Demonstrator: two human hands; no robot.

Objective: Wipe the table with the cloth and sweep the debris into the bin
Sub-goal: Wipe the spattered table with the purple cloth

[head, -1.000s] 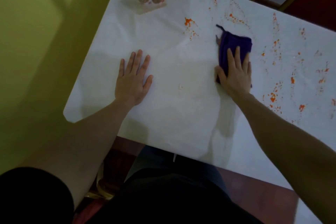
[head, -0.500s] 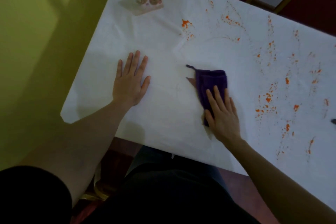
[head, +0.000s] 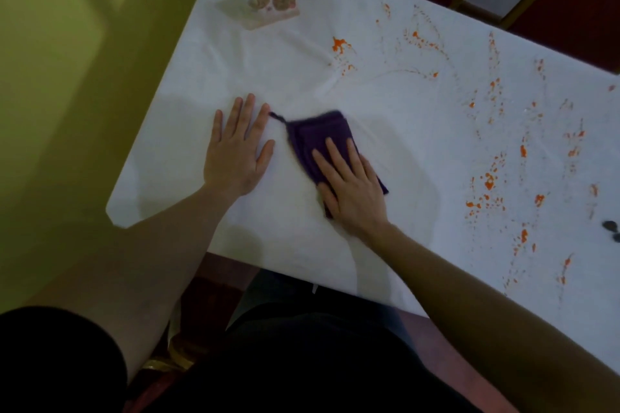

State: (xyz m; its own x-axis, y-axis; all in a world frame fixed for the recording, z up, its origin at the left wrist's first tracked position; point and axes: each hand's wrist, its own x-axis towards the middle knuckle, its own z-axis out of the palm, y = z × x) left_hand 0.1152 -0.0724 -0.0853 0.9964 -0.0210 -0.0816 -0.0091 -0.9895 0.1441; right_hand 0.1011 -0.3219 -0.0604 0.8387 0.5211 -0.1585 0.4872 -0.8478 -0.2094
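Your right hand (head: pixel 349 188) presses flat, fingers straight, on the folded purple cloth (head: pixel 320 137) at frame centre, its long axis running upper left to lower right. The orange splatter (head: pixel 488 181) lies to its right across the white table (head: pixel 385 104). Your left hand (head: pixel 236 152) rests spread beside it, holding nothing.

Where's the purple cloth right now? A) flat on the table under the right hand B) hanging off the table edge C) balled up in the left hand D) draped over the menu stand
A: the right hand presses with straight fingers on the purple cloth, which lies flat on the table; the left hand rests flat beside it.
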